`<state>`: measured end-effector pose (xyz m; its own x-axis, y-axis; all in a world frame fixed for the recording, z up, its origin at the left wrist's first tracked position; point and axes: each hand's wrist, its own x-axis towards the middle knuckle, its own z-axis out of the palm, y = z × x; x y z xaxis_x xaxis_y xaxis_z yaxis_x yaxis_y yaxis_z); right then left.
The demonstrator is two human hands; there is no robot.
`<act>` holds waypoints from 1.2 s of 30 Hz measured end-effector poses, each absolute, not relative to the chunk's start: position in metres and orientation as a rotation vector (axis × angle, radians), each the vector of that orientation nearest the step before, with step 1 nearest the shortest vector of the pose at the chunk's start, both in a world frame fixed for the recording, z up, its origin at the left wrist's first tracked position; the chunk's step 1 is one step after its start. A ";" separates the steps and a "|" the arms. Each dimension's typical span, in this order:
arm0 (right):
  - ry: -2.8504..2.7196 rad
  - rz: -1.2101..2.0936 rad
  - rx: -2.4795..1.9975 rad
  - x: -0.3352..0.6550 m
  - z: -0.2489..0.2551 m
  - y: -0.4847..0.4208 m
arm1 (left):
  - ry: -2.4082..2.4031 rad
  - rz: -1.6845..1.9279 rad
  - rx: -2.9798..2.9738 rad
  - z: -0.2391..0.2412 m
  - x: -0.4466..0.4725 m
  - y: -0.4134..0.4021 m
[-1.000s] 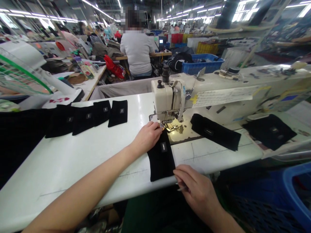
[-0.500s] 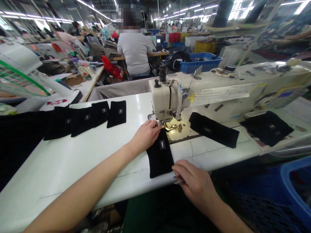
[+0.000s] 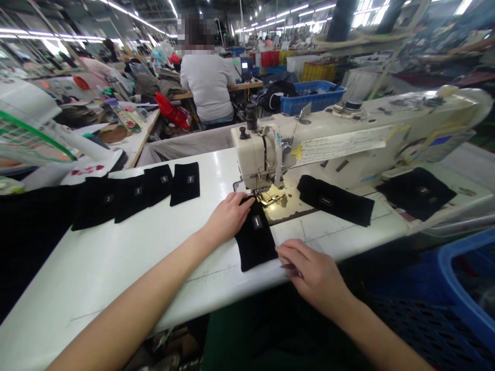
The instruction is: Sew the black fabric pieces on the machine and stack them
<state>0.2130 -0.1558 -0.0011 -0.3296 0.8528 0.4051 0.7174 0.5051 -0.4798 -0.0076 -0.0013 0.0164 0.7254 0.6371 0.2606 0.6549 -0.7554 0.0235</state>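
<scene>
A black fabric piece point(image 3: 258, 246) with a small dark label lies on the sewing machine table, its far end at the presser foot point(image 3: 270, 198). Beside the needle, my left hand point(image 3: 228, 219) has its fingers pressed together on the fabric's far left corner. At the near right corner, my right hand point(image 3: 315, 273) pinches the fabric edge between thumb and finger. A pointed metal blade, perhaps of thread snips point(image 3: 288, 267), sticks out from under the right fingers; the rest of it is hidden in the palm.
Several labelled black pieces point(image 3: 127, 198) overlap at the left. A folded black strip point(image 3: 336, 201) and another black piece point(image 3: 417, 191) lie right of the needle. The sewing machine point(image 3: 328, 139) spans the back. A blue basket point(image 3: 444, 268) stands at lower right, a fan point(image 3: 34, 123) at left.
The view has shifted slightly, so the machine sits a little higher and further left. My left fingers look straighter by the needle. My right hand still holds the fabric's near corner.
</scene>
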 end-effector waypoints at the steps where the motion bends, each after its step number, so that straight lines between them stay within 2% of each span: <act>1: -2.153 0.265 -1.281 0.214 -0.001 -0.155 | -1.056 -0.408 -2.859 0.018 -0.007 -0.004; 6: -2.264 0.224 -1.278 0.216 -0.002 -0.155 | -0.834 -0.565 -3.052 0.025 -0.002 -0.053; 12: -2.319 0.280 -1.234 0.219 -0.001 -0.158 | -0.711 -0.513 -3.077 0.015 -0.008 -0.109; 36: -2.429 0.265 -1.379 0.214 0.001 -0.125 | -0.681 -0.482 -3.026 0.019 -0.009 -0.079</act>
